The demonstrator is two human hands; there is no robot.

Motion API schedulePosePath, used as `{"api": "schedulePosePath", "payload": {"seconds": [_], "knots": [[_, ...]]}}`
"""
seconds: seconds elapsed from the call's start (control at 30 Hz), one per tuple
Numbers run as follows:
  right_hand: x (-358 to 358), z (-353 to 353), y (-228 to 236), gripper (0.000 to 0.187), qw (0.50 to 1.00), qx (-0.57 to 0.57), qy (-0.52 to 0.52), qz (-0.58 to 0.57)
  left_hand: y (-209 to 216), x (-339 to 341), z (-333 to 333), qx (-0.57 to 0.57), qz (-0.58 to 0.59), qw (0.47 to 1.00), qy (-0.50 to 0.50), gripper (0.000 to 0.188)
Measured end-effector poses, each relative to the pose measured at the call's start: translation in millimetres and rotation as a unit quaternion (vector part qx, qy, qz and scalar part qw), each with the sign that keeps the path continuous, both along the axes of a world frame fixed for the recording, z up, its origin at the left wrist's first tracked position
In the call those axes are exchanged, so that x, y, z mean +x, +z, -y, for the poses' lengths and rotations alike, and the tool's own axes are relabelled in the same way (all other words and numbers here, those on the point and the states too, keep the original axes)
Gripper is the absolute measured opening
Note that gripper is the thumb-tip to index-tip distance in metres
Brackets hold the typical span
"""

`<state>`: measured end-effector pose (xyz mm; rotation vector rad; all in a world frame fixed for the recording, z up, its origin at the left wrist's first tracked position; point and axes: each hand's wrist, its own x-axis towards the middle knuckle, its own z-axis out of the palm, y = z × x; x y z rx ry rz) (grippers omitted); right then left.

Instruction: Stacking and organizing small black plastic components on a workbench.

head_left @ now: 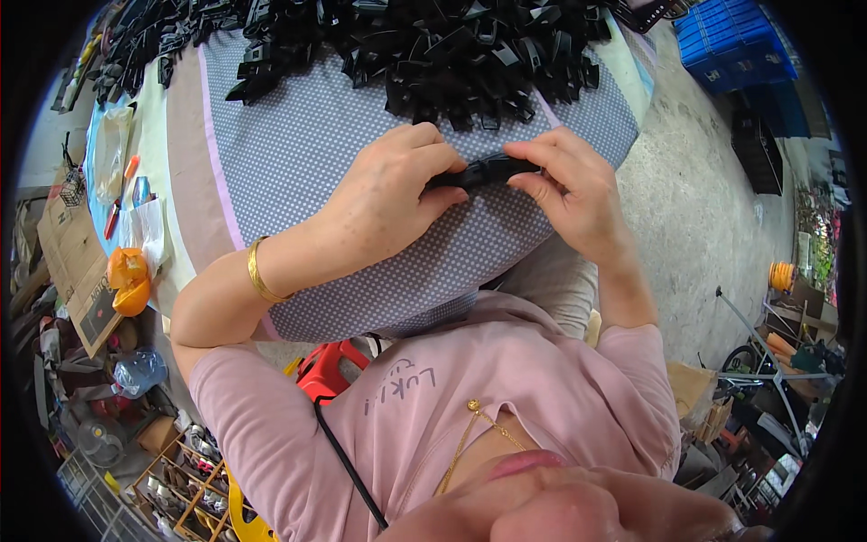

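Observation:
A long black plastic part (489, 171), shaped somewhat like a buckle or clip, is held crosswise between my two hands above the near side of the table. My left hand (384, 185) pinches its left end between thumb and fingers. At the other end, the thumb and fingers of my right hand (575, 187) are closed on it. My fingertips cover both ends, so its exact kind is unclear. Just beyond my hands, a big heap of similar black plastic parts (470, 68) spreads over the far side of the table.
A dotted grey cloth (289, 163) covers the table. On its left edge are an orange peel (129, 280), a white tissue (144, 230) and a red-handled tool (112, 219). Blue crates (733, 45) stand at far right. A red plastic seat (330, 369) shows beside my body.

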<state>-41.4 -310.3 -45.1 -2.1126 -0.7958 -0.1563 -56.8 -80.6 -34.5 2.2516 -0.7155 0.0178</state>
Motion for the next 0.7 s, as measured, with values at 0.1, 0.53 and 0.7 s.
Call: {"api": "schedulePosePath", "payload": {"seconds": [0.1,0.53,0.7], "knots": [[8,5,1,0.032,0.996,-0.045,0.005,0.080,-1,-1,2,-0.003,0.011,1.000,0.008,0.020],[13,11,18,0.027,0.985,-0.130,0.039,0.108,-5,9,-2,-0.015,-0.032,0.998,0.046,0.018],[14,-9,13,0.027,0.984,-0.091,0.099,0.118,-7,8,0,-0.024,0.013,0.999,0.024,0.017]]}}
